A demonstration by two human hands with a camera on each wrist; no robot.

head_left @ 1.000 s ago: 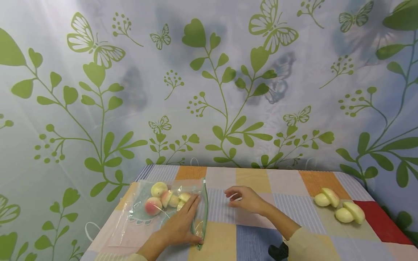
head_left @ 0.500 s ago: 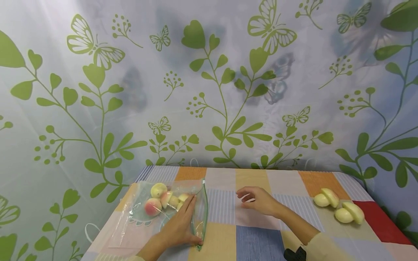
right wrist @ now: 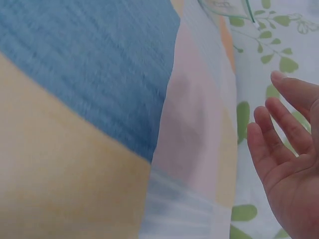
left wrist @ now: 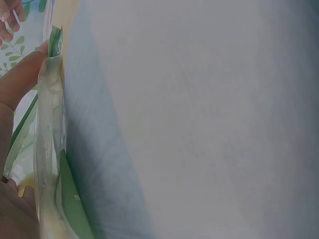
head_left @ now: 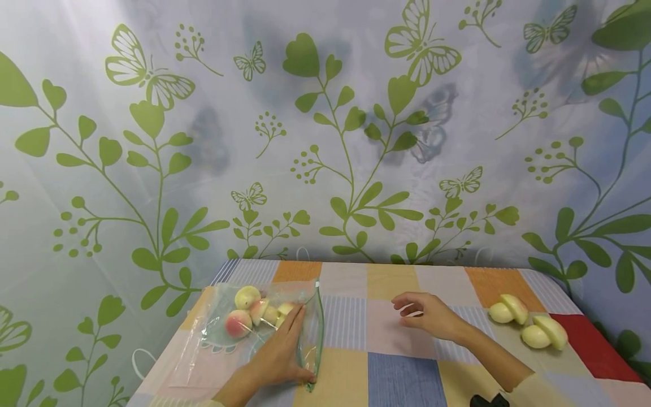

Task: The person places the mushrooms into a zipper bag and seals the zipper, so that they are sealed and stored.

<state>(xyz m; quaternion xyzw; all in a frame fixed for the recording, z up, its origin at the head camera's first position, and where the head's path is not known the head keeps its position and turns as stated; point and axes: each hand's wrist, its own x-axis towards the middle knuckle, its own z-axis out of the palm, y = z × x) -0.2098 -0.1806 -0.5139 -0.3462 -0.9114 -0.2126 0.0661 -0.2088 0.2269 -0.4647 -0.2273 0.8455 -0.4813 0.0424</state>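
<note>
My left hand lies over a clear zip bag on the left of the table, its fingers long across the plastic and the thumb at the bag's near corner by the green zip edge. Inside the bag are a pink-and-yellow peach-like ball, a pale yellow ball and mushroom-shaped pieces, partly hidden by the fingers. In the left wrist view the thumb reaches the bag's corner. My right hand hovers over the table's middle, fingers loosely bent, holding nothing.
On the right side of the table lie two pale yellow mushroom-shaped pieces, one farther back and one nearer. A patchwork cloth covers the table. Behind it hangs a curtain with green leaves and butterflies.
My right hand has moved rightward, away from the bag toward the two pieces on the right. The left hand and the bag have stayed in place.
</note>
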